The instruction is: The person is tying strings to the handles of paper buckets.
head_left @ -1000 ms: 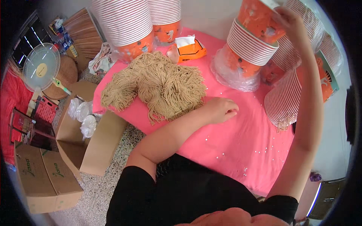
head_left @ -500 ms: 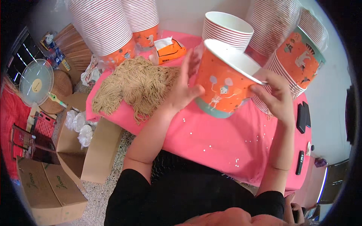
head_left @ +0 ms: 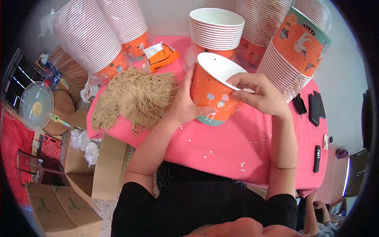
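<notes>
Over pink tablecloth (head_left: 252,146), glossy orange paper bucket (head_left: 213,93), both hands' fingers clamped around it, stringy tan fibre heap (head_left: 136,98) beside

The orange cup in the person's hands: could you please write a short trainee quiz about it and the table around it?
1. True or false: both hands hold the cup.
2. What lies left of the left hand on the pink cloth? A) tan cords B) scissors C) plates
3. Which hand has fingers on the cup's rim?

Key: 1 true; 2 A, the cords; 3 the right hand.
</notes>
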`<state>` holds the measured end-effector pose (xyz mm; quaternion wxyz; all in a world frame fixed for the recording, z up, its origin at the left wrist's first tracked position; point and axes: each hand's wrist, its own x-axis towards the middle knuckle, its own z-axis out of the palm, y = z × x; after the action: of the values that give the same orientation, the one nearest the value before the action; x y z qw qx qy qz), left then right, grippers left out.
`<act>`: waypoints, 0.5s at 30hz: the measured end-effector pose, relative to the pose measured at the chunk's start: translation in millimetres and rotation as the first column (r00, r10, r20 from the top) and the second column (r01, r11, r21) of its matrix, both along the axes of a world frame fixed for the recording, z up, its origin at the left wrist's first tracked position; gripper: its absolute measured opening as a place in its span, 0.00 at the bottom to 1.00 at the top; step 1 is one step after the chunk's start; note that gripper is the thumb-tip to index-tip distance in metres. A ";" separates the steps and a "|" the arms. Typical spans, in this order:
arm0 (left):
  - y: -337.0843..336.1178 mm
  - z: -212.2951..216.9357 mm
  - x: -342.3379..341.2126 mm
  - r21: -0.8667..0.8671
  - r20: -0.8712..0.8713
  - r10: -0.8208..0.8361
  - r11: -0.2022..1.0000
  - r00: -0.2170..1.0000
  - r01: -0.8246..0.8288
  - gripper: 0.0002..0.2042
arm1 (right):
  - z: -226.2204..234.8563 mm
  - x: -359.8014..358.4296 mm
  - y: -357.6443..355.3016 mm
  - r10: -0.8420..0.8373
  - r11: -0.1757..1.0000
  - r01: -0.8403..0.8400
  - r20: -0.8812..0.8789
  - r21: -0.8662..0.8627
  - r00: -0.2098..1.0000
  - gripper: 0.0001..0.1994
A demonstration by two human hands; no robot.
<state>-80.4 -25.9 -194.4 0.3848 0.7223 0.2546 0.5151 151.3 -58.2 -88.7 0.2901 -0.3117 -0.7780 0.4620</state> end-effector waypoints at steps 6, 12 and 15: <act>1.7 4.2 -2.9 -0.162 0.275 -0.081 0.978 0.958 0.130 0.60 | 0.3 22.4 11.9 0.055 0.997 -0.055 0.012 0.055 0.998 0.10; 2.0 5.9 -6.0 -0.269 0.279 -0.081 0.950 0.957 0.159 0.60 | -1.0 31.5 15.4 0.017 0.993 -0.022 0.046 0.113 0.999 0.08; 3.6 3.0 -3.8 -0.254 0.288 -0.103 0.950 0.952 0.180 0.61 | -1.6 28.6 15.8 0.028 0.993 -0.035 0.060 0.116 0.998 0.08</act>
<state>-84.2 -22.3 -191.5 0.5494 0.6006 0.2161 0.5392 180.0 -42.4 -90.4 0.2777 -0.2951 -0.8166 0.4109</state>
